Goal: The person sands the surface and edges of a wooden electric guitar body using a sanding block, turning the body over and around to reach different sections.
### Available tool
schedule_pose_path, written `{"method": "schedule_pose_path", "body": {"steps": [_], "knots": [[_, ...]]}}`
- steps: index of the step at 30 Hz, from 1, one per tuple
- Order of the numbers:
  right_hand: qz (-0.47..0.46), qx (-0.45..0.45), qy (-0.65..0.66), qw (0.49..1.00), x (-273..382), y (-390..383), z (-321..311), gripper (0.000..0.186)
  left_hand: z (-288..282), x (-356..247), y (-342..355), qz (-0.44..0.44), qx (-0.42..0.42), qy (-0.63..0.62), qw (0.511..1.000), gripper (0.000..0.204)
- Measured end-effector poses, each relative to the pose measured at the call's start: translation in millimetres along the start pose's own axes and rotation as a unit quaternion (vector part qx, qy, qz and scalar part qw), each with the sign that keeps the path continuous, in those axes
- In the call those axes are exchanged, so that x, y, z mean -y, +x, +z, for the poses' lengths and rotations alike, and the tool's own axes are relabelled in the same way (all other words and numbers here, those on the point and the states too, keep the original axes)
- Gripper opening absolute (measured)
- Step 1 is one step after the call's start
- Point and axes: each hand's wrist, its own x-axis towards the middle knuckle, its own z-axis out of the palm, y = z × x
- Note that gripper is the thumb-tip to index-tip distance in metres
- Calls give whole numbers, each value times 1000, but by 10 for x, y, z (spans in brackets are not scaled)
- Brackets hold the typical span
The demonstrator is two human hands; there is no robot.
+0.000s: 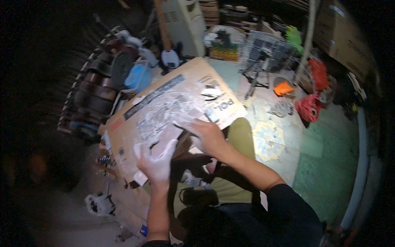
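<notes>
My left hand (pixel 157 163), coated in white powder, grips a pale flat piece (pixel 168 136) with its thumb apart from the fingers. At the far end of that piece is my right hand (pixel 206 135), its powdery fingers pressed together and reaching left. What lies under the right fingers is partly hidden and cannot be told. Both hands are above the near edge of a printed cardboard sheet (pixel 164 88) strewn with white dust and crumbs. A small white block (pixel 140 178) lies at the sheet's near left corner, and a round white-and-dark item (pixel 211 93) is toward its far right.
A blue plastic container (pixel 138 77) and a rack of pots (pixel 98 84) stand on the left. A wire basket (pixel 259 51) is at the back. Red bags (pixel 308 108) and an orange item (pixel 283 87) lie on the tiled floor (pixel 319 164) at right. My knee (pixel 240 133) adjoins the cardboard.
</notes>
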Motion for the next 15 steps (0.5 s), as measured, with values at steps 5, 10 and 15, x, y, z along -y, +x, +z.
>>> {"method": "schedule_pose_path", "body": {"steps": [5,10,15], "knots": [[1,14,-72,997,124,-94,147,59,41,137,82,67,1,11,998,35],[34,-13,-103,994,-47,-49,197,53,144,103,96,50,1,14,999,37],[69,14,-146,987,-14,123,54,35,179,21,86,69,24,-14,997,38]]}}
